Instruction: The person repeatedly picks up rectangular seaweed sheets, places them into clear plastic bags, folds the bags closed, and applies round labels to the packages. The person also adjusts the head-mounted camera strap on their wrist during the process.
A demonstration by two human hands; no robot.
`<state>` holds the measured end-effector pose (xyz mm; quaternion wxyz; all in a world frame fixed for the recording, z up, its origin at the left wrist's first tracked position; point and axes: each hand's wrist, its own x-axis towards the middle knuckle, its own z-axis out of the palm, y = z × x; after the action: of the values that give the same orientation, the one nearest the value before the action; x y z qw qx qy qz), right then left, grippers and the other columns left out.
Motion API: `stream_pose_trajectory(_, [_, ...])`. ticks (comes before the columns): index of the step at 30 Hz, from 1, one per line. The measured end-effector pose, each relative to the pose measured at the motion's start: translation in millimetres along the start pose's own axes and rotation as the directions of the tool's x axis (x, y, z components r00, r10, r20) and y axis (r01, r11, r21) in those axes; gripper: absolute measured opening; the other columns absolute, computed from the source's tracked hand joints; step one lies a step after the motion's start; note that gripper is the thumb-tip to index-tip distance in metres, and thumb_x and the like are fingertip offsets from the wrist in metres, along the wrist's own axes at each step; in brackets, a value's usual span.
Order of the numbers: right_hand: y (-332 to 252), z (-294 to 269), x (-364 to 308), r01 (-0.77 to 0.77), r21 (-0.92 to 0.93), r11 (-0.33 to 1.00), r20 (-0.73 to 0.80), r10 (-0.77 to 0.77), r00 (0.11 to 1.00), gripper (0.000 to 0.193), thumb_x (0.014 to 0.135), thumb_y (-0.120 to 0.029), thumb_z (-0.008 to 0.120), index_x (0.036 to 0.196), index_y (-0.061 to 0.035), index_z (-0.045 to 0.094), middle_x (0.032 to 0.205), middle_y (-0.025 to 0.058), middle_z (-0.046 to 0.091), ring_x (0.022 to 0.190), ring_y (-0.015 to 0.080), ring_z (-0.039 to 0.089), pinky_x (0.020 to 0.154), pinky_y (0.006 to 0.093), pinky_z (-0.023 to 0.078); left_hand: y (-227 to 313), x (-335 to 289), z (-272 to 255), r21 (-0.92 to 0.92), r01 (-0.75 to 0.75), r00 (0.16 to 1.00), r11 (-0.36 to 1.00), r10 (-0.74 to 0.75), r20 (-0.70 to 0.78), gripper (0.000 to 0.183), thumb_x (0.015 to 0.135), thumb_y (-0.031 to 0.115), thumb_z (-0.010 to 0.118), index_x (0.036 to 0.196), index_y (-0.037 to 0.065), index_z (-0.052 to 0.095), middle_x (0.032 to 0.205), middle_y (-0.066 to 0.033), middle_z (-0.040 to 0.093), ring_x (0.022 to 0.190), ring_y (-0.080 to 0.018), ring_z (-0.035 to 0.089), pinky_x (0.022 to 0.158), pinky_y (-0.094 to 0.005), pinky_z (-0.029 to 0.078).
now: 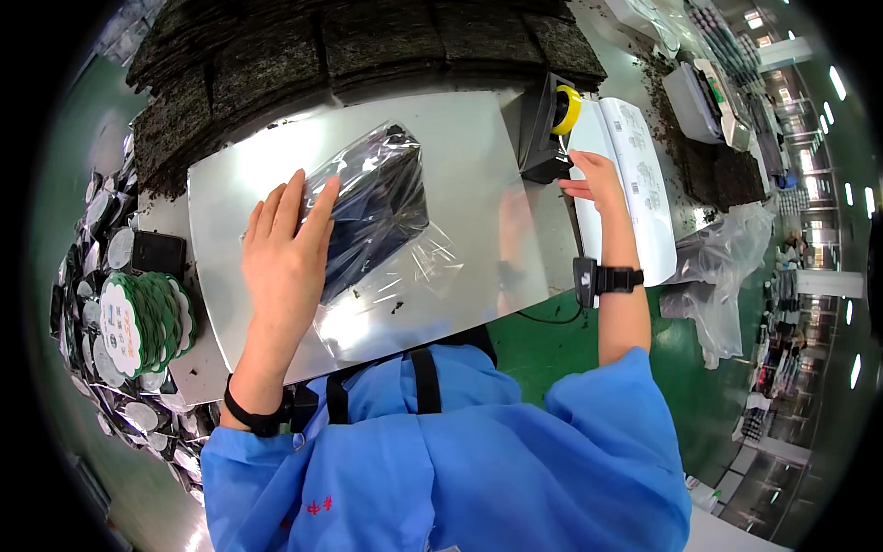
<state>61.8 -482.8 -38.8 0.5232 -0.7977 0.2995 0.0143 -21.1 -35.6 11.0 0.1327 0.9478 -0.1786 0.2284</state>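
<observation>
A clear plastic bag (382, 198) with a dark, flat stack inside lies aslant on the shiny metal board (469, 138). My left hand (290, 235) rests flat on the bag's left side, fingers stretched out. Farther right stands a black tape dispenser (543, 138) holding a yellow-rimmed tape roll (567, 110). My right hand (598, 181) is at the front of this dispenser, with its fingers extended and a gap between them. Whether a fingertip touches the tape end is too small to tell.
Stacks of rough black sheets (382, 46), like dried seaweed, line the back. An open printed booklet (639, 175) lies beside the dispenser. At left are scalloped green-and-white labels (124, 322), a black box (158, 253) and heaped packages (101, 221). Plastic bags (722, 267) hang at right.
</observation>
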Motion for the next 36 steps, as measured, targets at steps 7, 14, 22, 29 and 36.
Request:
stream_pose_trajectory(7, [20.9, -5.2, 30.4, -0.263, 0.524, 0.810, 0.295, 0.117, 0.948, 0.025, 0.088, -0.010, 0.064, 0.104, 0.0069, 0.056, 0.099, 0.0194, 0.062, 0.093, 0.0481, 0.066, 0.080, 0.0527, 0.058, -0.5, -0.5, -3.0, 0.005, 0.007, 1.000, 1.000, -0.007, 0.015, 0.046, 0.079, 0.005, 0.069, 0.125, 0.015, 0.064, 0.125, -0.0124, 0.061, 0.110, -0.0299, 0.060, 0.091, -0.0384, 0.049])
stream_pose_trajectory(14, [82.3, 75.9, -4.9, 0.066, 0.840, 0.539, -0.181, 0.163, 0.970, 0.026, 0.088, 0.000, 0.061, 0.112, 0.0064, 0.055, 0.089, 0.0105, 0.064, 0.090, 0.0332, 0.067, 0.087, 0.0449, 0.055, -7.1, 1.6, -3.5, -0.014, 0.012, 1.000, 1.000, -0.011, 0.006, 0.047, 0.079, 0.006, 0.069, 0.124, 0.016, 0.064, 0.123, -0.0136, 0.062, 0.108, -0.0304, 0.061, 0.090, -0.0386, 0.050])
stream_pose_trajectory(22, [6.6, 148.9, -133.8, 0.236, 0.484, 0.843, 0.230, -0.383, 0.895, 0.010, 0.090, 0.000, 0.059, 0.086, 0.0077, 0.065, 0.092, 0.0173, 0.070, 0.077, 0.0196, 0.068, 0.071, 0.0283, 0.055, -7.0, -2.4, 1.3, 0.023, 0.037, 0.999, 0.999, -0.037, 0.002, 0.047, 0.078, 0.009, 0.071, 0.124, 0.018, 0.064, 0.123, -0.0135, 0.062, 0.111, -0.0295, 0.061, 0.094, -0.0424, 0.049])
stream_pose_trajectory(29, [-73.1, 206.0, -183.4, 0.383, -0.100, 0.918, 0.534, -0.275, 0.800, 0.039, 0.085, -0.036, 0.070, 0.069, -0.0012, 0.065, 0.056, 0.0075, 0.062, 0.052, 0.0188, 0.062, 0.053, 0.0308, 0.047, -7.3, -1.8, 2.0, 0.058, 0.006, 0.999, 0.998, -0.008, 0.033, 0.050, 0.077, 0.012, 0.072, 0.125, 0.015, 0.060, 0.126, -0.0140, 0.060, 0.112, -0.0309, 0.059, 0.100, -0.0466, 0.044])
stream_pose_trajectory(36, [4.3, 196.7, -146.7, 0.761, -0.326, 0.561, 0.129, -0.771, 0.623, 0.059, 0.064, -0.020, 0.089, 0.109, 0.0005, 0.056, 0.098, 0.0113, 0.064, 0.082, 0.0223, 0.061, 0.078, 0.0315, 0.049, -0.7, 21.2, 19.3, 0.022, 0.117, 0.993, 0.993, -0.117, -0.006, 0.026, 0.079, 0.017, 0.071, 0.094, 0.005, 0.053, 0.109, -0.0139, 0.062, 0.101, -0.0325, 0.060, 0.101, -0.0497, 0.040])
